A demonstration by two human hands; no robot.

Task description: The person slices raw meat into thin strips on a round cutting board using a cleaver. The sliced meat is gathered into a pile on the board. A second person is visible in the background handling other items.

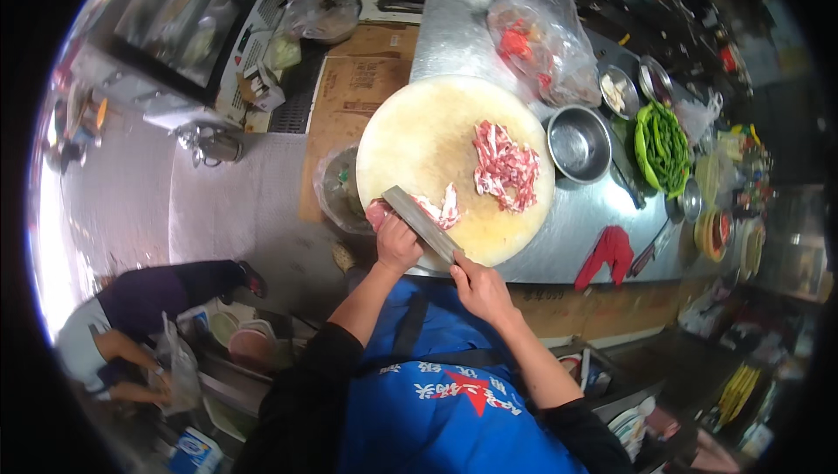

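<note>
On the round cutting board my right hand grips the handle of a broad cleaver. The blade lies across the meat, slanting up and left from that hand. My left hand holds a piece of raw meat at the board's near left edge, its fingers close against the blade. Cut strips of meat lie just beyond the blade. A larger heap of sliced raw meat rests on the right half of the board, apart from both hands.
Right of the board stand a steel bowl, a green basket of green peppers and a red cloth. A clear plastic bag lies behind the board. Another person bends over a plastic bag at the lower left.
</note>
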